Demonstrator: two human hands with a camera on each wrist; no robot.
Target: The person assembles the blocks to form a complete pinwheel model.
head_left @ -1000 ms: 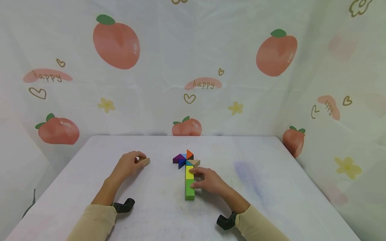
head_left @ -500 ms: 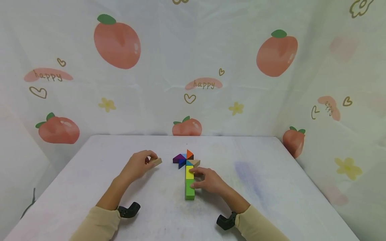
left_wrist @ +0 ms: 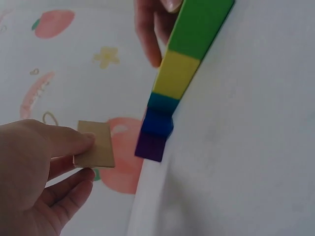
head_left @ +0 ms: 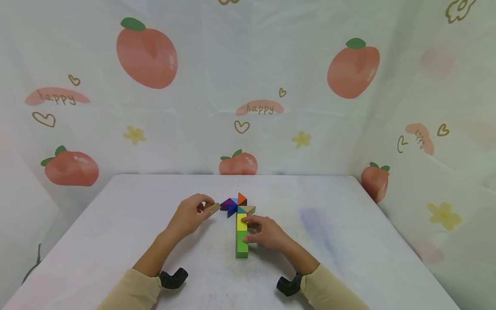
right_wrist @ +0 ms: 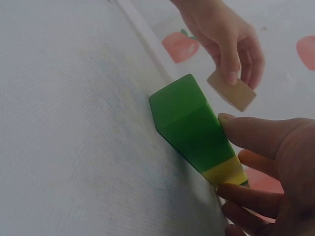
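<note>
My left hand (head_left: 190,216) pinches a plain tan wooden block (head_left: 212,208) between thumb and fingers, just left of a row of coloured blocks. The left wrist view shows this block's flat rectangular face (left_wrist: 98,145). My right hand (head_left: 267,231) touches the right side of the row, thumb at the green block (head_left: 242,246) and a fingertip at the yellow block (head_left: 241,221). Beyond the yellow block, small wedges fan out like a pinwheel: purple (head_left: 227,204), dark blue (head_left: 231,209), orange (head_left: 242,198) and tan (head_left: 249,209) among them.
All the blocks lie on a white table (head_left: 155,185). Behind it hangs a white cloth (head_left: 201,64) printed with peaches, flowers and hearts. Black wrist devices (head_left: 174,278) sit at both cuffs.
My left hand has moved to the right with the tan wooden block, closer to the purple wedge. My right hand stays at the green and yellow blocks.
</note>
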